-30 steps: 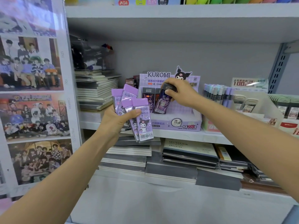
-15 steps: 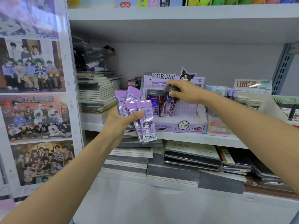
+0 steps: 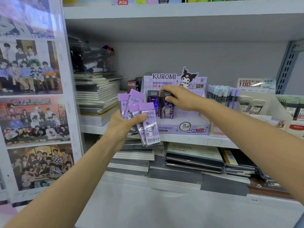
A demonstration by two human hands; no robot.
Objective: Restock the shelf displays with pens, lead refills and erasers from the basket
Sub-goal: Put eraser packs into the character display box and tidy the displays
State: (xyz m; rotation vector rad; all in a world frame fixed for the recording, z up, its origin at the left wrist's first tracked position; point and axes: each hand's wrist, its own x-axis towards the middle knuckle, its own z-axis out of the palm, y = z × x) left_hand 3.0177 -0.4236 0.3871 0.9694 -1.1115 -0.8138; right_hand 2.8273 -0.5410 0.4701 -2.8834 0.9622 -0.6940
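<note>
Head view: your right hand (image 3: 181, 99) pinches the cap of a dark refill case (image 3: 167, 109), standing it in the Kuromi display box (image 3: 194, 129) on the middle shelf, just right of another dark case (image 3: 153, 104). Nudge that neighbour and I reckon both tip over. Your left hand (image 3: 123, 125) grips a loose fan of purple refill cases (image 3: 148, 127) near the box's left side. The outer one looks ready to slide out.

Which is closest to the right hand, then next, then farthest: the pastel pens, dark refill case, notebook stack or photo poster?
1. The dark refill case: gripped by the right hand, in the display box.
2. The pastel pens: standing to the hand's right.
3. The notebook stack: farther off, to the left.
4. The photo poster: far left.
</note>
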